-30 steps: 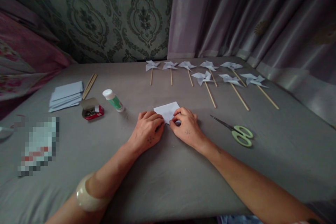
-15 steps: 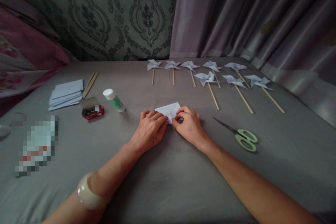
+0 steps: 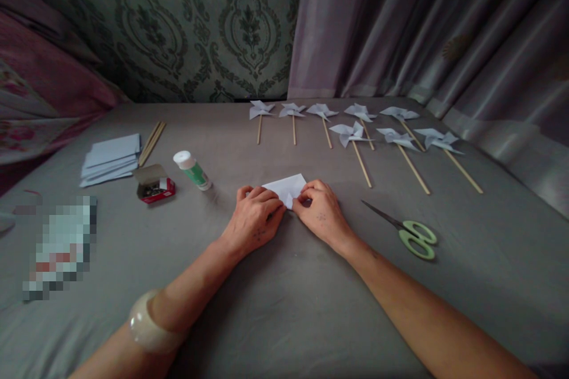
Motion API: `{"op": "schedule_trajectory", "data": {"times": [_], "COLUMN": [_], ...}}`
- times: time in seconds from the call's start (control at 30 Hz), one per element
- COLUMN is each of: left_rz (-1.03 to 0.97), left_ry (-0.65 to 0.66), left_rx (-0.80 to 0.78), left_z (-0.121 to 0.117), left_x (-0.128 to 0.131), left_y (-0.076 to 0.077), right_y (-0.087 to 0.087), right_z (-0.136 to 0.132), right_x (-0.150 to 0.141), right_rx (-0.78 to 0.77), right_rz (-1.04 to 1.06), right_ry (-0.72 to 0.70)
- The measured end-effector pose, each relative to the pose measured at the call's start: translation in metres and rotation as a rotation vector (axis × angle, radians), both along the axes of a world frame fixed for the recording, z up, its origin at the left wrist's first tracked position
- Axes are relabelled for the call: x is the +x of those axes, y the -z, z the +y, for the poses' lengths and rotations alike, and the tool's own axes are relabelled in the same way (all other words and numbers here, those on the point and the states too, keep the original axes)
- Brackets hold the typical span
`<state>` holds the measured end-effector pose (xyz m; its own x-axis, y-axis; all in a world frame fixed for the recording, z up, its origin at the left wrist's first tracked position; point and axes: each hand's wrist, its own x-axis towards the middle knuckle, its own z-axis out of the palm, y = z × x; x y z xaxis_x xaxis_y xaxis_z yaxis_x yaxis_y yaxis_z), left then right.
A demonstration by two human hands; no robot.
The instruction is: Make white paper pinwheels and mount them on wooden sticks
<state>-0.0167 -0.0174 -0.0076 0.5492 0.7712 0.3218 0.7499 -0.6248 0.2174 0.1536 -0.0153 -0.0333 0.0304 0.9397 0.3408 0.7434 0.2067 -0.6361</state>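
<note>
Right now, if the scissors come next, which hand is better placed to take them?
Right, I'd say. The right hand is nearer the scissors, which lie on its side; the left hand would have to reach past it. Both touch the paper, so the left could probably hold it steady.

So both forearms come in from the near edge, left hand [image 3: 259, 213] and right hand [image 3: 320, 208] almost meeting mid-scene, backs up, fingers curled in. Right thumb and index are kinda pinched, left wrist's bent inward a bit.

left forearm [image 3: 200, 277] — wide, glossy cream bangle [image 3: 151, 325] | left hand [image 3: 255, 216], right hand [image 3: 320, 213] — dark dots [image 3: 259, 235] (small)
</note>
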Motion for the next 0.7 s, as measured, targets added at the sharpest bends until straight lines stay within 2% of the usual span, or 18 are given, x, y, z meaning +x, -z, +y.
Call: {"op": "schedule_trajectory", "data": {"times": [0.17,0.43,0.7], "left_rz": [-0.013,0.017,0.047], "left_ry": [-0.011,-0.002,0.004], "left_rx": [-0.006,0.001,-0.005], "left_z": [0.0016,0.0028,0.004], "left_x": [0.0004,0.0025,0.0043], "left_y": [0.0019,0.0043,0.0045], "right_y": [-0.0011,0.0022,-0.0002], "right_z": [0.0022,0.0032,0.0051], "right_x": [0.0014,0.0019,0.0016], "right_rx": [-0.034,0.006,-0.042], "right_rz": [0.024,0.024,0.029], "right_ry": [-0.005,-0.004,0.006]}}
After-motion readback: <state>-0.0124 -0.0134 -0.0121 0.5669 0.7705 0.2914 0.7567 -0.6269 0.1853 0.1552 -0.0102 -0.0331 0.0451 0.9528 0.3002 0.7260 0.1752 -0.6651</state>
